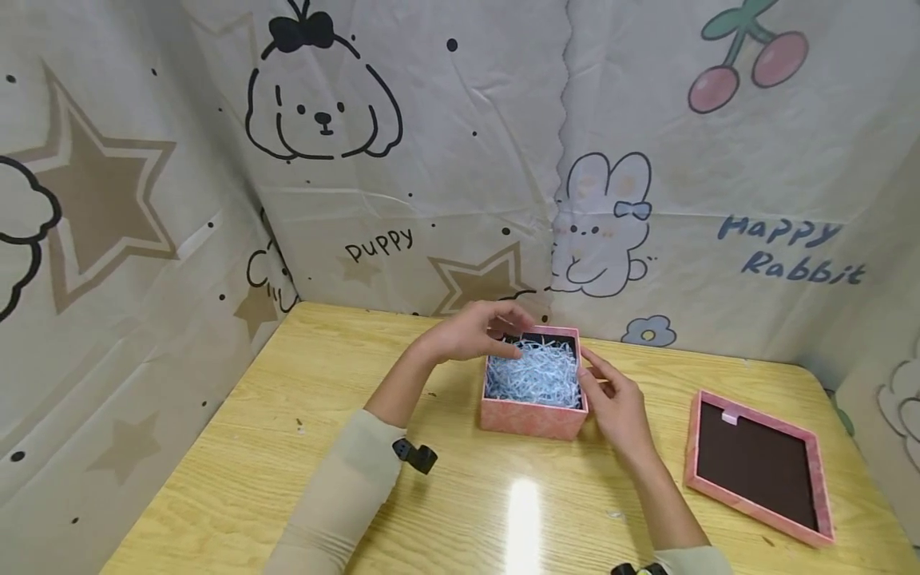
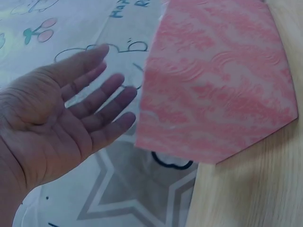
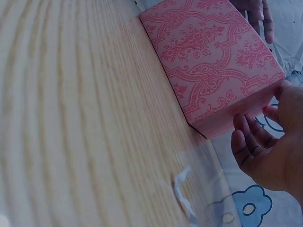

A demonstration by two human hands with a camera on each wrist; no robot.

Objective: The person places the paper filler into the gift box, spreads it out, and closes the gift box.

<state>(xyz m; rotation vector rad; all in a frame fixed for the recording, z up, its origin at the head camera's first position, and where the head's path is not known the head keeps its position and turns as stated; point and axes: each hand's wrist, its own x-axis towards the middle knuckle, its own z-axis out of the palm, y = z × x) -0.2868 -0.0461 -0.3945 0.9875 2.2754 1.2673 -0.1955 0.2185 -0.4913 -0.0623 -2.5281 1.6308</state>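
Note:
A pink patterned gift box (image 1: pixel 533 419) stands lidless on the table, filled with light blue shredded paper (image 1: pixel 535 375). Over its left rim hovers my left hand (image 1: pixel 477 331), fingers loosely bent and spread, thumb above the paper. In the left wrist view that palm (image 2: pixel 52 113) faces the camera, and nothing lies in it beside the box's pink wall (image 2: pixel 213 80). My right hand (image 1: pixel 618 403) holds the box's right side, thumb at the rim. The right wrist view has its curled fingers (image 3: pixel 248 142) against the outer wall below the top edge.
The box lid (image 1: pixel 758 467) lies inside up on the right, dark lined, with a small pale tab (image 1: pixel 730 417). A pale paper strip (image 3: pixel 182 194) is on the wooden table (image 1: pixel 446 511). A printed cloth (image 1: pixel 460 200) hangs behind the table and at its sides.

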